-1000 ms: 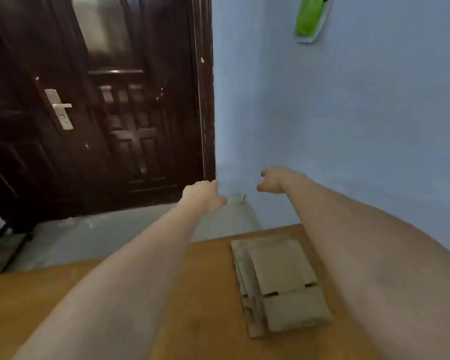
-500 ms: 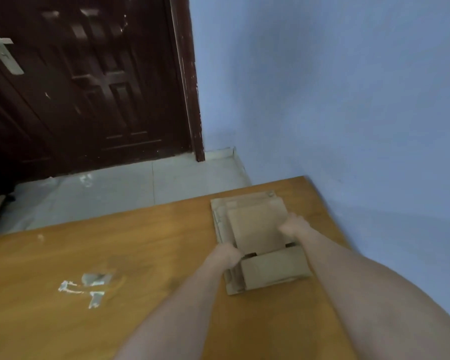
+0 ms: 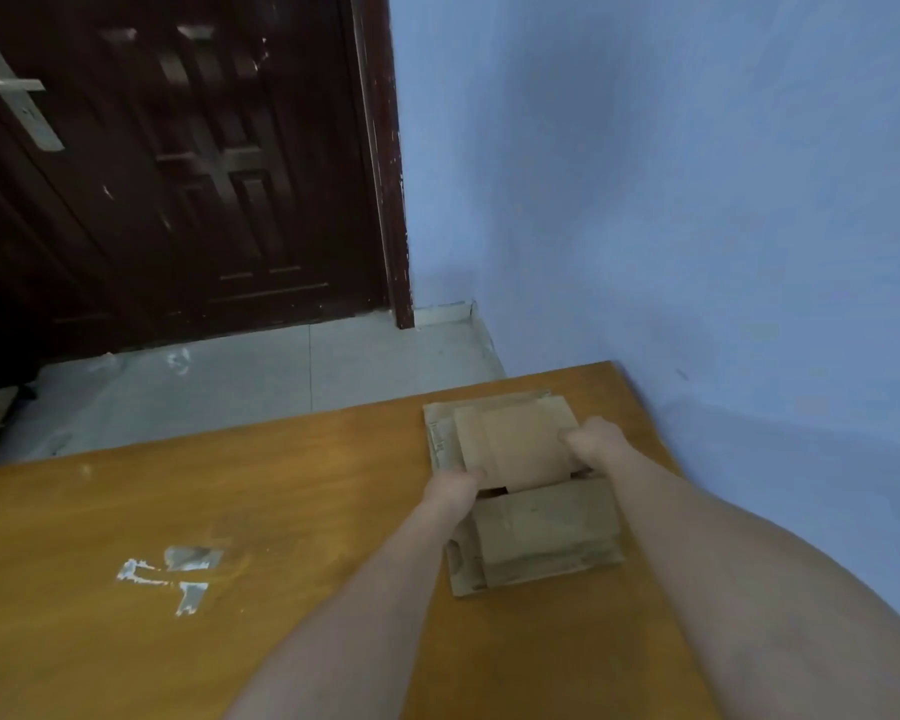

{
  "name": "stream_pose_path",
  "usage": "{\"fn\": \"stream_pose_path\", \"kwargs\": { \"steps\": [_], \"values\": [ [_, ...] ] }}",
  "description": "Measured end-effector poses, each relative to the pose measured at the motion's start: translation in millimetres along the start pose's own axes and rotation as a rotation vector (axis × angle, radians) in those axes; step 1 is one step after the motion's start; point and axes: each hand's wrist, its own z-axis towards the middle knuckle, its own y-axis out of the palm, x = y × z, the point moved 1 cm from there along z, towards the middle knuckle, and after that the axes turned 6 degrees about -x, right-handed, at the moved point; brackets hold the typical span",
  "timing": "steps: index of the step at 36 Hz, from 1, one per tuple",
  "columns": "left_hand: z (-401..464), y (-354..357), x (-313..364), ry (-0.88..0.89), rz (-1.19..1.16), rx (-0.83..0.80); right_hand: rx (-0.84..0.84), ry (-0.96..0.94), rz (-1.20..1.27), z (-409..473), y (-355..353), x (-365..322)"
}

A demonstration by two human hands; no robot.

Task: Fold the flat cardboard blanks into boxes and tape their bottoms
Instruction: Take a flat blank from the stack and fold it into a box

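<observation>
Stack of flat cardboard blanks (image 3: 531, 511) sits at far right end of the wooden table (image 3: 230, 511), close to the blue wall (image 3: 697, 200), top blank (image 3: 515, 441) lying on it slightly offset. A second ago both arms were stretched out in the air past the table edge, hands over the floor, touching nothing; half a second ago they had come down onto the stack, and now they sit at the same spots. Left hand (image 3: 453, 488) is curled around the left edge of the top blank; right hand (image 3: 591, 441) is closed on its right edge, fingers wrapped over the cardboard. Both look like grasps on that one blank, though whether it has lifted off the pile cannot be told. Judgement: reach is finished, pick-up of the first blank is starting; no box is opened, no bottom taped. No tape roll in view, only old tape scraps (image 3: 178, 571) stuck on the tabletop. Dark door (image 3: 178, 174) behind, irrelevant.
</observation>
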Motion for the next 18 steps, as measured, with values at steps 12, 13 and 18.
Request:
{"fn": "stream_pose_path", "kwargs": {
  "steps": [12,13,18],
  "values": [
    [-46,-65,38,0.237,-0.339,0.061,0.07,-0.147,0.17,-34,-17,-71],
    [-51,-71,42,0.252,-0.345,0.072,0.053,-0.15,0.223,-36,-16,-77],
    [-72,-116,52,0.438,-0.244,0.133,-0.012,-0.185,0.39,-48,-3,-112]
  ]
}}
